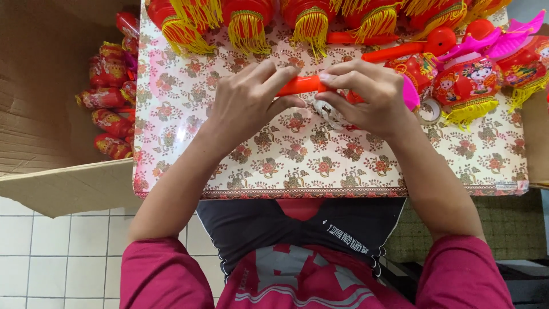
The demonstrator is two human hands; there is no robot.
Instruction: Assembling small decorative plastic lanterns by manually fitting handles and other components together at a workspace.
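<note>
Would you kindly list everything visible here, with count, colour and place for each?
orange plastic stick: one, orange, held between both hands above the table middle.
pink plastic piece: one, pink, at the stick's right end beside the right hand.
tasselled lanterns: several, red with yellow fringe, along the table's far edge.
printed lanterns: a few, red with yellow fringe, far right of the table.
wrapped lanterns: a pile, red, in the cardboard box on the left.
tape roll: one, clear, right of the right hand.
table: one, cream floral cover.
left hand: grips the stick.
right hand: grips the stick.
</note>
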